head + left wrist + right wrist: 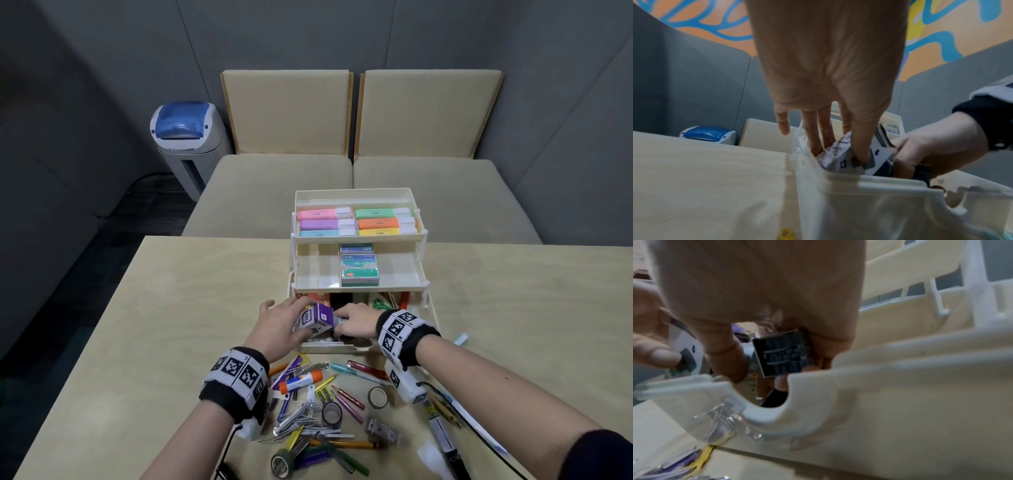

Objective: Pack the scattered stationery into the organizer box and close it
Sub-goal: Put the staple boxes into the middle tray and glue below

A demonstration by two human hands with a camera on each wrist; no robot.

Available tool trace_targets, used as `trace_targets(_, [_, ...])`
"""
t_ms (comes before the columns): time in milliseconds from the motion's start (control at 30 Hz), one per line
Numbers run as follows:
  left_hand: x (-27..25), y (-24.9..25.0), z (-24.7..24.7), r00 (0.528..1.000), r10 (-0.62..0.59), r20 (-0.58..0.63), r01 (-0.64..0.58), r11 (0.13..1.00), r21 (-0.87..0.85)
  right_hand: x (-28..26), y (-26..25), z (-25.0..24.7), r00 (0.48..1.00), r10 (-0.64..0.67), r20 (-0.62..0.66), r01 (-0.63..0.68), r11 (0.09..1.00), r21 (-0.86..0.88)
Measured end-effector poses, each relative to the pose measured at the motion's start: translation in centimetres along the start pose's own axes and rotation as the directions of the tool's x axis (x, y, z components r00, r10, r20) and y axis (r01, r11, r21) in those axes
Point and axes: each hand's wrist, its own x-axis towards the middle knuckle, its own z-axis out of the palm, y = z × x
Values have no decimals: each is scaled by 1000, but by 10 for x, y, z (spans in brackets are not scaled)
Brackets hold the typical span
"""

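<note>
1. A cream plastic organizer box (359, 240) stands open at the middle of a pale wooden surface (171, 308), with two trays stepped up and back above its bottom compartment.
2. The top tray, farthest back in the box, holds six coloured erasers (356, 222) in two columns of three: pink, purple and light blue on the left, green, orange and yellow on the right. Each has a dark label too small to read.
3. The middle tray holds staple boxes (359, 270) stacked in its centre section. Two of them show "26/6"; the other print is unreadable.
4. The bottom compartment holds dark and red-and-green items that cannot be identified.
5. The left hand (279, 323) is over the box's front left corner, with thumb and fingers curled round a small purple and white carton (317, 317), tilted and partly inside the bottom compartment. Its print is blurred.
6. The right hand (354, 323) reaches into the same compartment just right of the carton, fingers curled round a dark block of staples (785, 356).
7. Both wrists wear black bands with square black-and-white coded markers.
8. In front of the box lies loose stationery: pens, pencils, metal clips, a white glue stick with an orange cap (301, 380) and three rolls of tape (331, 413).
9. Behind the box stand two beige seats and, to their left, a grey bin with a blue lid (186, 126).
</note>
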Motion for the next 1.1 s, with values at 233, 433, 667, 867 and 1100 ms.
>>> trace_targets(233, [7,10,-2,997,-7,81,-7,986,169,-6,23,-4,960,86,-266,-23,973,229])
trace_targets(433, [20,28,2,980,-66,188,-19,908,418,-20,36,2,933,86,-350,24,954,298])
trace_targets(667, [27,47,2,988,-91,123,9,837,548,-21,34,5,921,81,-381,27,963,268])
trace_targets(867, [29,47,4,985,-94,141,-4,817,576,-23,33,5,921,84,-381,16,968,252])
trace_targets(1100, [36,38,0,974,-57,221,-80,823,562,-24,35,4,922,87,-377,18,964,266])
